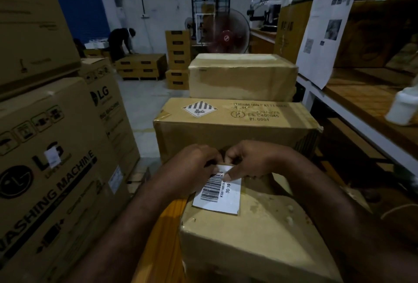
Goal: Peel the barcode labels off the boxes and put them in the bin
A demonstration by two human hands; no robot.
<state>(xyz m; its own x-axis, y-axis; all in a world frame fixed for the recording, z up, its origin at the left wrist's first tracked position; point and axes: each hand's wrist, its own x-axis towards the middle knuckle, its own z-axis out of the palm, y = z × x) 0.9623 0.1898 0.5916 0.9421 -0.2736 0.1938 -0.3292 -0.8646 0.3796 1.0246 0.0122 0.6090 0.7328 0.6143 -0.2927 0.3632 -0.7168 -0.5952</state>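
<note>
Your left hand (pixel 194 160) and right hand (pixel 246 160) meet at the far edge of the barcode label (pixel 218 192) on the nearest box (pixel 260 233) — fingers pinching its lifted edge, right thumb pressing the label flat — likely to peel it cleanly.

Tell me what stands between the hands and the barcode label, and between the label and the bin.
Nothing blocks the hands: the left hand and right hand already touch the far edge of the barcode label on the near box. No bin is in view, so that path cannot be judged.
</note>
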